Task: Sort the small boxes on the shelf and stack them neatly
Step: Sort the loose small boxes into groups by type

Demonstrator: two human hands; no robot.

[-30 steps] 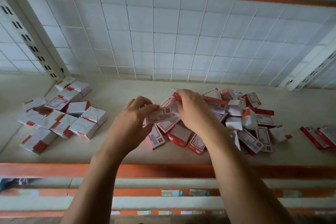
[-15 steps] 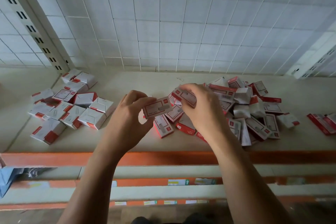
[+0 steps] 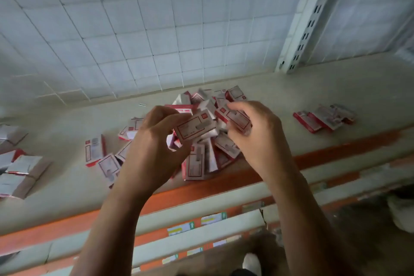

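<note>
Sorting in progress: boxes gathered in hand above the loose pile [image 3: 201,141].
Left hand [image 3: 152,145] pinches one small box [image 3: 192,127]; right hand [image 3: 255,132] grips another [image 3: 233,116]. Next, judged: align both, stack near left.

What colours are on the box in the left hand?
White with a red border and corner mark; the box shows best in the head view.
</note>
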